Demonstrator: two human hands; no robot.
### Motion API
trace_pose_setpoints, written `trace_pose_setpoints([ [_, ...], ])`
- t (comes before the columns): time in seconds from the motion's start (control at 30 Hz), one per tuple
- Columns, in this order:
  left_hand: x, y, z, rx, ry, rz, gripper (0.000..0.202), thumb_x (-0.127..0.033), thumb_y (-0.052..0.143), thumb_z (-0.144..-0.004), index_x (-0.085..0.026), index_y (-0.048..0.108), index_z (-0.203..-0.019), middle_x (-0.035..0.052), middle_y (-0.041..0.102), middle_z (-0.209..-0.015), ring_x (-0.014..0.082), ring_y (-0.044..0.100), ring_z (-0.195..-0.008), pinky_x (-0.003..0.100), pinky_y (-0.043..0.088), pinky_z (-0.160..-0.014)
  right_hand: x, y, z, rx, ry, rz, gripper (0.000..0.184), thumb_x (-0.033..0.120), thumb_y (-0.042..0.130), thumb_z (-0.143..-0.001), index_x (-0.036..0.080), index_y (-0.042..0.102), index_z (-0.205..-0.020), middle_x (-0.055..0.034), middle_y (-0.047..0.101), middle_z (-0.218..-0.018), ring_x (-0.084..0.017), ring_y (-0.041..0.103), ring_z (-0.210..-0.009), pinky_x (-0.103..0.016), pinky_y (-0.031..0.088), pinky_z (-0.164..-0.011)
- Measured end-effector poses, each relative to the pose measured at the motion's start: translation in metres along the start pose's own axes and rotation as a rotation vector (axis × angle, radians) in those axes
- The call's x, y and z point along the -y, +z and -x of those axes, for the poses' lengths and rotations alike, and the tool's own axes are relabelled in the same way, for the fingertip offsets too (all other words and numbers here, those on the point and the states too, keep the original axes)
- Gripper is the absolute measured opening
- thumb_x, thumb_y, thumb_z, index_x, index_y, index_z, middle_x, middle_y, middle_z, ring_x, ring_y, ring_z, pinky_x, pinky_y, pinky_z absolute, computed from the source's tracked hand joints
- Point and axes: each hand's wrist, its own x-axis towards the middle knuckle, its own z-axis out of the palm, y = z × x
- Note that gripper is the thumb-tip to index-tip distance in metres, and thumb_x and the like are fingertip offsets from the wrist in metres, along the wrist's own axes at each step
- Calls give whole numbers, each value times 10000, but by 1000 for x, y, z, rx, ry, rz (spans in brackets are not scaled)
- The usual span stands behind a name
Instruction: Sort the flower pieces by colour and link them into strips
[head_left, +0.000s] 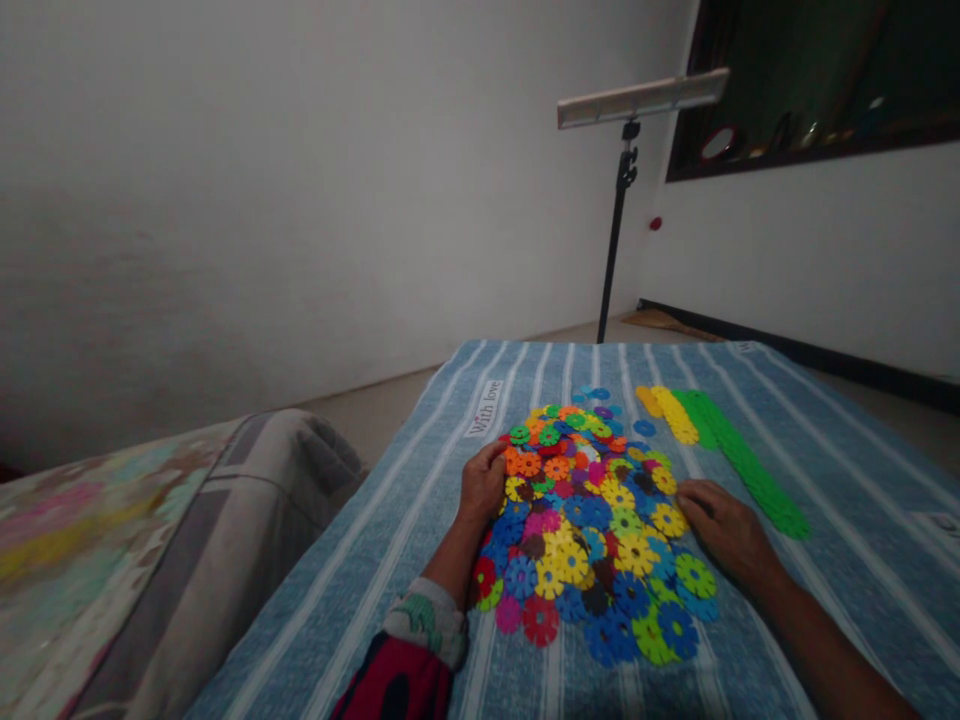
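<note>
A heap of colourful flower-shaped plastic discs point(592, 520) lies on a blue striped cloth point(840, 470). My left hand point(481, 482) rests at the heap's left edge, fingers curled against orange and yellow discs. Over at the heap's right edge my right hand point(726, 530) lies palm down, fingertips touching a yellow disc. Beyond the heap lie a long row of joined green discs point(742, 460), a shorter yellow row point(675, 413) and an orange piece point(649, 400).
A few loose blue discs point(598, 394) lie past the heap. A folded patterned blanket point(150, 560) sits at the left. A lamp on a black stand point(616, 220) rises behind the cloth, near a white wall and a dark window.
</note>
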Motion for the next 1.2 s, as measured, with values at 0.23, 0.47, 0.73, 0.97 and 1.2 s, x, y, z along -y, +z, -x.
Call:
trace_pose_setpoints([
  [0.23,-2,0,-1,-24,-33,12,317,-292,544,-696,-159,736,-911,68,766,-956,248,688,-931,399,514,-896,1,0,-1,5,-26,9,286,402,456,-832,222,676,-798,-63,695,-919,-222,640,-899,-350,487,-838],
  [0.47,-3,-1,-3,4,-27,20,304,-311,552,-684,-173,741,-878,49,766,-893,239,689,-874,371,528,-841,3,1,-2,-7,-52,7,262,373,452,-846,223,656,-781,-66,693,-920,-219,629,-893,-353,480,-825],
  [0.73,-9,-3,-3,47,-43,4,288,-345,554,-680,-180,739,-826,29,764,-818,225,691,-801,335,536,-767,3,2,-2,-10,-62,12,250,336,450,-853,217,653,-770,-68,690,-913,-213,626,-890,-352,473,-835],
  [0.97,-9,-4,-5,51,-39,-6,279,-360,578,-668,-186,741,-815,30,770,-826,236,694,-813,354,535,-796,8,0,-3,-18,-73,18,225,300,459,-855,220,657,-784,-59,687,-902,-209,622,-886,-353,477,-836],
  [1.2,-10,-2,-6,66,-49,-8,271,-368,583,-652,-196,736,-795,27,769,-826,237,692,-819,354,535,-800,10,-1,-4,-17,-76,31,225,290,463,-850,213,658,-769,-60,684,-885,-207,625,-865,-339,478,-805],
])
